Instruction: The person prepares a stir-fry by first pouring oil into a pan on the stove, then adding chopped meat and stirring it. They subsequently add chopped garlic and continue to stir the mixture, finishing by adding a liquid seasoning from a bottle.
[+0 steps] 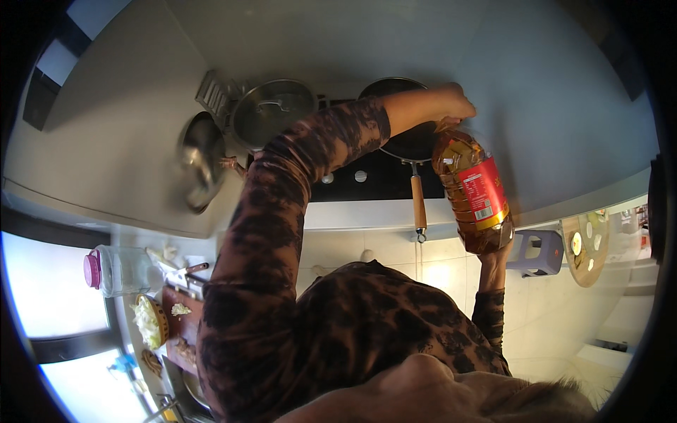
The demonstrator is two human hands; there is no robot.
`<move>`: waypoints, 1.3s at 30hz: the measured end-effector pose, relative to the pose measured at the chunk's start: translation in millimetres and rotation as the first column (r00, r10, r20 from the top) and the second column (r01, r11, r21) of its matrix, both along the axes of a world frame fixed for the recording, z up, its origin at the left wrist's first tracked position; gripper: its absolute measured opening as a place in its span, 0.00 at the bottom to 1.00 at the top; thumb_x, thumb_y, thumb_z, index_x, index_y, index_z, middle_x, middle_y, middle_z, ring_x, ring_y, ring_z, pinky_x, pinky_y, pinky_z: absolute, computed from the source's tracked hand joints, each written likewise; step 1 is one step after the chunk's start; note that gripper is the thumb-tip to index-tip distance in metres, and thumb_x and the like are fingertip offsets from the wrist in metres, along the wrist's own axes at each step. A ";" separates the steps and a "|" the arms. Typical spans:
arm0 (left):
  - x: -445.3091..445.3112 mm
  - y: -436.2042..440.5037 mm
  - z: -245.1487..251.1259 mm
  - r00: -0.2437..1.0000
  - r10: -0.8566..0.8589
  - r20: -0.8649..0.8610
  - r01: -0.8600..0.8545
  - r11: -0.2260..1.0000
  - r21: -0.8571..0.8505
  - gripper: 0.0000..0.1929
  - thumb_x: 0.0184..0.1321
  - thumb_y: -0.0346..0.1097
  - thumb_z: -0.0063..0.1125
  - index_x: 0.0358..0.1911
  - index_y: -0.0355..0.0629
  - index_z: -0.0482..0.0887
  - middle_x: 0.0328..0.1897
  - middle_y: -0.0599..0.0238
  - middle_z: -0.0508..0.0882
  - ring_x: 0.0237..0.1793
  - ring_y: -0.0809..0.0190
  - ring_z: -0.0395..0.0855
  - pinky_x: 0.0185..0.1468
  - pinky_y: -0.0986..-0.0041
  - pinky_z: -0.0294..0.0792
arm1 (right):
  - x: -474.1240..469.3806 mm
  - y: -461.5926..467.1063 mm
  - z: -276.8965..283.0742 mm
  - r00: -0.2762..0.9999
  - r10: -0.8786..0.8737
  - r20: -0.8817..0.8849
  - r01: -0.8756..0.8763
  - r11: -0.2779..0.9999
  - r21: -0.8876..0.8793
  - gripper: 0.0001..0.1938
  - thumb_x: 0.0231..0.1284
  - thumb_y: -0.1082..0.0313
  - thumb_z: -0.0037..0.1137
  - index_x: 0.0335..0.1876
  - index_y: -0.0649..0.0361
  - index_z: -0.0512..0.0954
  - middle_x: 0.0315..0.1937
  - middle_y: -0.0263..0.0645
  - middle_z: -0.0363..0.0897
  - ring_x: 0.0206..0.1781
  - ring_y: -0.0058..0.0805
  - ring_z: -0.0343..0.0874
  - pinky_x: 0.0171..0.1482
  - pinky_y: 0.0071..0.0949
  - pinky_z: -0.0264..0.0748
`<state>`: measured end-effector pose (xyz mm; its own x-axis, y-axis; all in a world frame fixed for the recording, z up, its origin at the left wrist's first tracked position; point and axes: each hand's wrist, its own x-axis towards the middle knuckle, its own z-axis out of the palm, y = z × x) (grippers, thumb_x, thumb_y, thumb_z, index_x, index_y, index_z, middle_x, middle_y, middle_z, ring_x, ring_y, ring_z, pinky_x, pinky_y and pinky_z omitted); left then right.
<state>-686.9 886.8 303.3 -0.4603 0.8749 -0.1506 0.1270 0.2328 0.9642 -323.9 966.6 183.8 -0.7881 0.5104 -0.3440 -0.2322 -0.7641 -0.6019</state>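
A large clear plastic bottle of amber cooking oil (478, 195), with a red and gold label, is tilted over the right edge of the stove, its neck towards the pan. My left hand (459, 101) reaches across and grips its neck end; the cap is hidden. Under the bottle's base is my right hand (496, 259), holding it from below, with its fingers mostly hidden. Just left of the bottle, a dark frying pan (410, 144) with a wooden handle sits on the black gas stove (381, 185), partly covered by my left forearm.
A pot with a glass lid (272, 113) stands on the stove's left, near a shiny metal pan or lid (203, 158). Lower left are a knife (188, 269), a cutting board (182, 325), a basket of chopped cabbage (151, 322) and a pink-lidded jar (124, 271). A plastic stool (550, 254) stands right.
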 end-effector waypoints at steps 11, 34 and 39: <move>-4.9 5.2 -29.3 0.997 -0.035 0.073 0.035 0.999 0.000 0.09 0.58 0.35 0.71 0.27 0.40 0.84 0.26 0.66 0.79 0.27 0.67 0.77 0.29 0.76 0.74 | 0.7 19.9 -8.7 0.997 -0.069 0.047 0.063 0.990 0.128 0.28 0.76 0.43 0.43 0.67 0.59 0.71 0.62 0.42 0.77 0.61 0.40 0.81 0.59 0.41 0.84; 108.5 -117.2 208.7 0.566 0.311 -0.763 -0.063 0.940 0.336 0.12 0.53 0.41 0.68 0.35 0.40 0.91 0.37 0.50 0.90 0.42 0.47 0.90 0.47 0.60 0.80 | -82.3 -77.3 32.5 0.943 0.208 -0.260 -0.230 0.972 -0.057 0.40 0.74 0.32 0.40 0.79 0.54 0.58 0.77 0.51 0.63 0.77 0.54 0.66 0.73 0.55 0.70; 128.8 -212.6 220.6 0.645 0.257 -0.719 -0.112 0.964 0.243 0.08 0.52 0.33 0.62 0.29 0.34 0.88 0.32 0.39 0.86 0.38 0.40 0.88 0.44 0.56 0.77 | -99.8 -146.0 6.5 0.802 0.493 -0.337 -0.578 0.782 -0.233 0.37 0.76 0.37 0.39 0.80 0.56 0.58 0.79 0.48 0.60 0.78 0.56 0.62 0.78 0.61 0.59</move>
